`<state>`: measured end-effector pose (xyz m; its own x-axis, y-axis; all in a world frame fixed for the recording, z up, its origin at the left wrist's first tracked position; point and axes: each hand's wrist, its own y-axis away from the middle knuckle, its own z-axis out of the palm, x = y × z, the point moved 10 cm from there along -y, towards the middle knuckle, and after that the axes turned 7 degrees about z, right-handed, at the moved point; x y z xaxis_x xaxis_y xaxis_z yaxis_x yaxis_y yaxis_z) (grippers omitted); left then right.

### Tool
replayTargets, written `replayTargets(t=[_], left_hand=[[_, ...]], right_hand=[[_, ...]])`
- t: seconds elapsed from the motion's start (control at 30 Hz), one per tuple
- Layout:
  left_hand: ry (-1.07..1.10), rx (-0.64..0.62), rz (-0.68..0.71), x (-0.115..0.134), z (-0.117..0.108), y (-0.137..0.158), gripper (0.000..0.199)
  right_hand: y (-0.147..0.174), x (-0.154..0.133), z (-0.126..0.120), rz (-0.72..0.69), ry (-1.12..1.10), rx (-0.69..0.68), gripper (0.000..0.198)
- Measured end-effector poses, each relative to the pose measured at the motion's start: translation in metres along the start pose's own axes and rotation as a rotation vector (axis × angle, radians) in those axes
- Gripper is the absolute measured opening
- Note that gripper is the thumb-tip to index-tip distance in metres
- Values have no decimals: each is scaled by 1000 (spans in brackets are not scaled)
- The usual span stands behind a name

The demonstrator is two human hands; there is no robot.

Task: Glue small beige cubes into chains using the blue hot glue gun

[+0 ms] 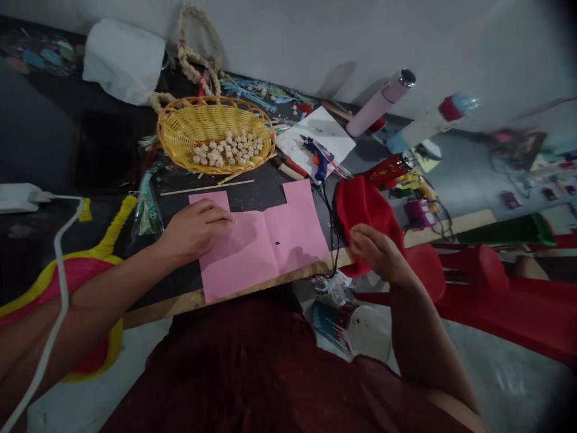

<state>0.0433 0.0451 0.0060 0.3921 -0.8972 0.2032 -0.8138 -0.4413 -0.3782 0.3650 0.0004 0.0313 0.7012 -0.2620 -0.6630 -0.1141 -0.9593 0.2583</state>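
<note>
A creased sheet of pink paper (243, 246), with a notch in its far edge, lies at the front edge of the dark table. Over its left part is my left hand (198, 228), fingers pressed together in a pinch. Something tiny may be at the fingertips, too small to name. A small dark speck sits right of the paper's crease. My right hand (376, 249) is closed, its fingers curled in front of a red cloth (367, 207) at the table edge. I cannot tell whether it grips the cloth or something small.
Behind the paper stands a yellow wicker basket (180, 135) with several small pale pieces. A blue glue gun (321, 159) lies on white paper, its cable running down past the pink sheet. A pink flask (378, 105) and a red can (387, 170) are at right. A white cable (61, 270) crosses my left arm.
</note>
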Motion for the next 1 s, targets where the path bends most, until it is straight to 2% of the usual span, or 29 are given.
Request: replayTargets(t=[0.13, 0.23, 0.43, 0.57, 0.67, 0.77, 0.87, 0.93, 1.0], left_hand=[[-23, -6, -9, -2, 1, 1, 35], [-35, 2, 0, -2, 2, 2, 34], [-68, -1, -15, -1, 1, 0, 33], [-72, -6, -11, 1, -2, -3, 29], [-57, 4, -18, 2, -5, -3, 25], [-56, -11, -3, 3, -2, -3, 23], [-95, -16, -5, 3, -1, -2, 23], [-108, -12, -13, 3, -1, -2, 23], [-105, -7, -19, 4, -2, -2, 22]], right_hand=[[24, 10, 7, 45, 82, -103, 32], [23, 4, 17, 25, 171, -91, 32], [-1, -35, 58, -202, 196, -41, 12], [-8, -61, 81, -418, 234, 5, 14], [-14, -67, 98, -502, 328, -13, 16], [-21, -64, 112, -519, 489, -25, 18], [-23, -61, 111, -514, 560, 5, 18], [-19, -61, 98, -498, 498, 45, 18], [-12, -58, 87, -473, 430, 27, 17]])
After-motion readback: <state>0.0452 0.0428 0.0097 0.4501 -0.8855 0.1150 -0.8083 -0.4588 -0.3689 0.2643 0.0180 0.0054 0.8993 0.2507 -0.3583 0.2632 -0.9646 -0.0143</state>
